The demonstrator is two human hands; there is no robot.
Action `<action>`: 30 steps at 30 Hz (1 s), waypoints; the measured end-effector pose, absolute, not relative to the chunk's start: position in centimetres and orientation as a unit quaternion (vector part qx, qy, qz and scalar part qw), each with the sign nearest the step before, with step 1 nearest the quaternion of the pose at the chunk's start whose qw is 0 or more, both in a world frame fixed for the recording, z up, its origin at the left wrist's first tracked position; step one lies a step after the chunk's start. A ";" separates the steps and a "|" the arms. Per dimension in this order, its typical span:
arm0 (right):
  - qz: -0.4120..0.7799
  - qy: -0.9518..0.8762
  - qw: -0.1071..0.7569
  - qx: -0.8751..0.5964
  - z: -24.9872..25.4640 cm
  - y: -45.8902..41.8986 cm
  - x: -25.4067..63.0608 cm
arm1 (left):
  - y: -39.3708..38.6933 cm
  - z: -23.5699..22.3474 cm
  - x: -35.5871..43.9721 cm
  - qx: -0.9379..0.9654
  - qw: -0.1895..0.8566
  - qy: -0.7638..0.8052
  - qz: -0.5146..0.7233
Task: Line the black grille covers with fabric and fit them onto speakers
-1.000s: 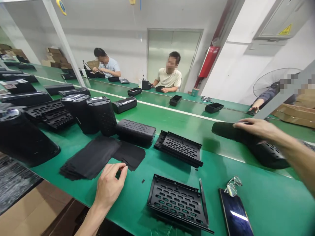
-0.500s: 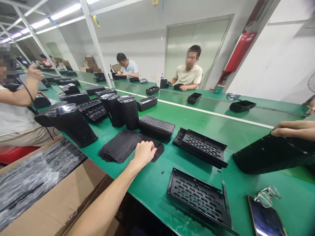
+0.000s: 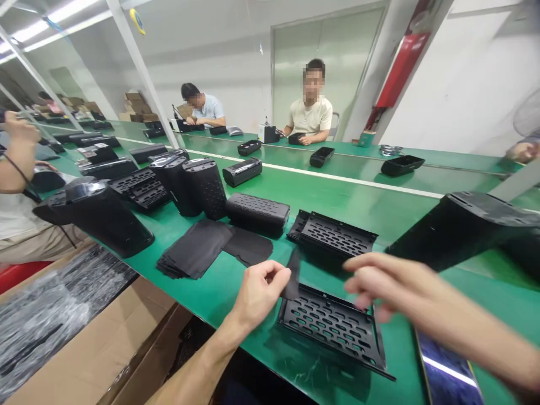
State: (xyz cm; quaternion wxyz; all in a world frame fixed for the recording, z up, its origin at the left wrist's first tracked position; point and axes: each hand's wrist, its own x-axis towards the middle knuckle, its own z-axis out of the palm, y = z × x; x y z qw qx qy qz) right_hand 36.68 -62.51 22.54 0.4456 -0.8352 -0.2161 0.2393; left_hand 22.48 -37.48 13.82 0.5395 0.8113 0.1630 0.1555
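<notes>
My left hand (image 3: pixel 259 295) pinches a thin black sheet (image 3: pixel 292 275) between thumb and fingers, holding it upright above the far left corner of a black slotted grille panel (image 3: pixel 333 332). My right hand (image 3: pixel 392 287), slightly blurred, is over that panel's right end with fingers apart and nothing visible in them. Left of my left hand, a pile of black sheets (image 3: pixel 194 247) lies beside another dark sheet pile (image 3: pixel 248 246). Behind the front panel are more slotted panels (image 3: pixel 341 235), stacked together. A black housing (image 3: pixel 439 230) stands tilted beyond my right hand.
A phone (image 3: pixel 449 368) lies at the front right of the green bench. Black speaker-like housings (image 3: pixel 205 188) stand on the left, with a perforated one (image 3: pixel 257 214) lying nearby. A cardboard box (image 3: pixel 139 332) is below the edge. Co-workers (image 3: pixel 311 115) sit across the bench.
My left hand has lifted a black sheet from the pile and moved right to the front panel. My right hand has let go of the black housing and come in leftward.
</notes>
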 end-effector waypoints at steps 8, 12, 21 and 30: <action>0.392 -0.210 0.426 -0.788 15.7 -60.9 34.0 | -40.6 14.3 22.3 0.861 0.490 0.055 0.125; 0.418 -0.206 0.343 -0.816 14.9 -64.0 34.7 | -37.8 12.8 23.4 0.907 0.385 0.120 0.121; 0.193 -0.234 0.145 -0.942 12.6 -65.8 34.8 | -37.3 10.4 23.9 0.930 0.339 0.128 0.064; 0.114 -0.231 0.149 -0.955 10.6 -66.8 34.7 | -37.2 10.2 24.1 0.923 0.357 0.115 0.086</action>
